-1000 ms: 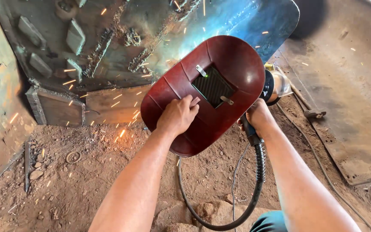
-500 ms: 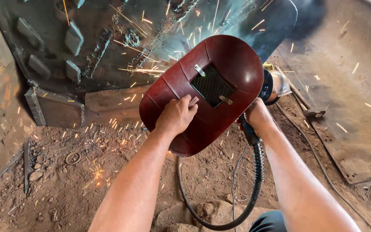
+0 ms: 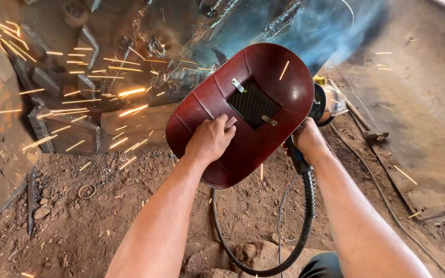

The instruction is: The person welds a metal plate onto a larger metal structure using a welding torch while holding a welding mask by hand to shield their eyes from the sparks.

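Note:
My left hand point(image 3: 209, 140) grips a dark red oval welding shield point(image 3: 279, 77) and holds it up in front of me; the shield has a small dark window in its middle. My right hand point(image 3: 309, 139) is closed on the black handle of an angle grinder point(image 3: 324, 105), mostly hidden behind the shield. The grinder's head sits against a large rusty steel plate structure point(image 3: 191, 31). Orange sparks point(image 3: 104, 98) stream to the left from behind the shield, and bluish smoke drifts at the top right. A thick black cable point(image 3: 309, 206) loops down from the grinder's handle.
The ground is reddish dirt point(image 3: 104, 206) with stones, a metal ring point(image 3: 85, 191) and a flat metal bar point(image 3: 30, 201) at the left. A hammer point(image 3: 368, 129) lies on the ground at right beside a flat steel sheet point(image 3: 428, 123). A thin wire runs along the dirt.
The spray of sparks to the left has grown denser and longer. Both hands, the shield and the grinder stay in about the same place.

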